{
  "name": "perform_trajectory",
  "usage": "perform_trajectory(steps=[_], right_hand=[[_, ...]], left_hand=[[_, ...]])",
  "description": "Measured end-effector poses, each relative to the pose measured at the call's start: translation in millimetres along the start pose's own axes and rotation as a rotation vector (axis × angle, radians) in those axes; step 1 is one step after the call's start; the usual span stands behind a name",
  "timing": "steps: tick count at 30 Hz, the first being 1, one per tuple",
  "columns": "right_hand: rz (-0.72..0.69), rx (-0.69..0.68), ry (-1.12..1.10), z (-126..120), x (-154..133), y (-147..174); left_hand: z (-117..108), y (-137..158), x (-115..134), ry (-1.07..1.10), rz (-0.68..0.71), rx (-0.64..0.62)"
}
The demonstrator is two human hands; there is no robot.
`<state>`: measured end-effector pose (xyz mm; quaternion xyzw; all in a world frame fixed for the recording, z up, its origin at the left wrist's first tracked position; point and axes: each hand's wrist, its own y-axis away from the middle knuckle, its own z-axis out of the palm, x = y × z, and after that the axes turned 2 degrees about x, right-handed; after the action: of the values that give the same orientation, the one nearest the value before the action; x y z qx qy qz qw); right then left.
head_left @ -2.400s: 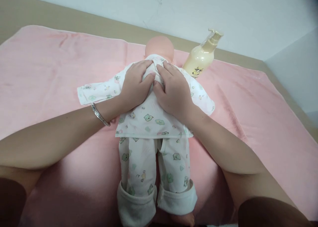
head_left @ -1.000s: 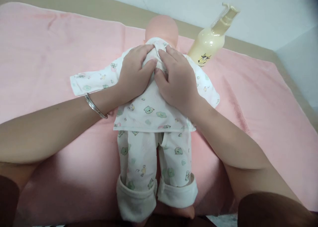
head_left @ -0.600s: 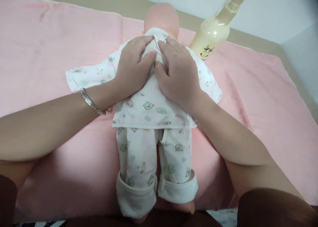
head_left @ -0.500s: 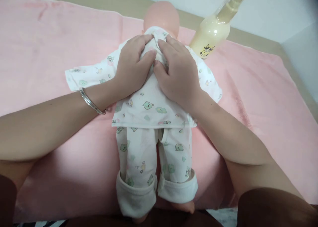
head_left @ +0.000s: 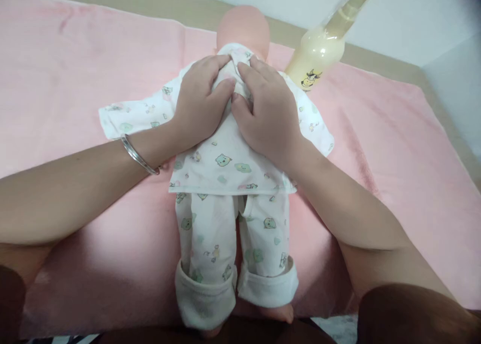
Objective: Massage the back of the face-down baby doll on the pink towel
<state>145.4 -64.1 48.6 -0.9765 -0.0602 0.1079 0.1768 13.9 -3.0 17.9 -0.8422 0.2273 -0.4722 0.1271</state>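
Note:
A baby doll (head_left: pixel 243 30) lies with its bald head at the far side and its feet towards me, the back of the head showing. It wears a white printed shirt (head_left: pixel 225 171) and matching trousers (head_left: pixel 214 233) with the cuffs turned up. Flat on the upper left of the shirt back rests my left hand (head_left: pixel 205 98), fingers stretched out; a silver bangle (head_left: pixel 139 156) circles that wrist. My right hand (head_left: pixel 268 106) lies on the upper right of the back, fingers extended. Both thumbs nearly meet over the middle. Cloth wrinkles between the hands.
Under the doll spreads a pink cloth (head_left: pixel 394 133), with a tan table edge (head_left: pixel 112 3) beyond it. A pale yellow pump bottle (head_left: pixel 321 50) with a cow picture stands beyond the doll's right-side sleeve. Behind is a white wall (head_left: pixel 406 18).
The view has shifted very slightly, so the bottle and doll's head sit a little lower and further left. Both hands keep their places on the doll's back.

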Motion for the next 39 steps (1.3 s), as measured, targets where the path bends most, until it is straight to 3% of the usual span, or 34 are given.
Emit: perform_trajectory(steps=[8,22,39], right_hand=[[-0.007,0.005,-0.078,-1.3,-0.3,1.4],[-0.008,-0.014,-0.008,-0.1,-1.3,0.6],[-0.027,0.056,-0.043,8.3,2.5,1.4]], left_hand=[[-0.2,3.0,2.6,0.003,0.005,0.016],[1.2,2.9,-0.2,0.042,0.045,0.036],[0.7,4.0,-1.2,0.037,-0.015,0.028]])
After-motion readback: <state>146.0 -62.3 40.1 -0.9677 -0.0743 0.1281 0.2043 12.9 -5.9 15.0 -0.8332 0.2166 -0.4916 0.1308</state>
